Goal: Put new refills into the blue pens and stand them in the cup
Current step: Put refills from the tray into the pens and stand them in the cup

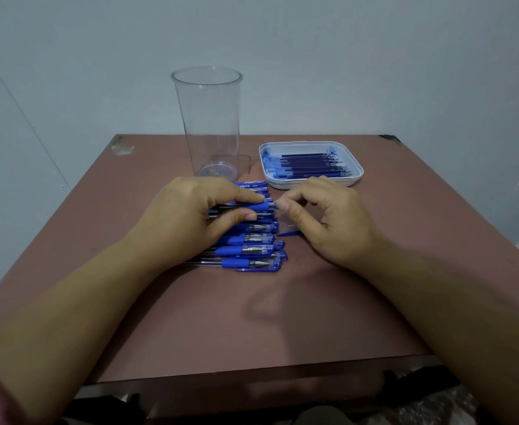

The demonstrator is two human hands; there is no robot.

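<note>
Several blue pens with clear caps lie in a row on the brown table. My left hand grips one blue pen by its blue grip, just above the row. My right hand pinches that pen's metal tip with thumb and forefinger. A clear pen cap with a blue clip sits under my right hand's fingers; whether the hand holds it I cannot tell. The tall clear plastic cup stands behind the pens with nothing in it. A white tray at the back right holds several dark blue refills.
The brown table stands against a pale wall, with its front edge near my body. The tray and the cup stand close to the table's far edge. Chipped spots mark the table's back corners.
</note>
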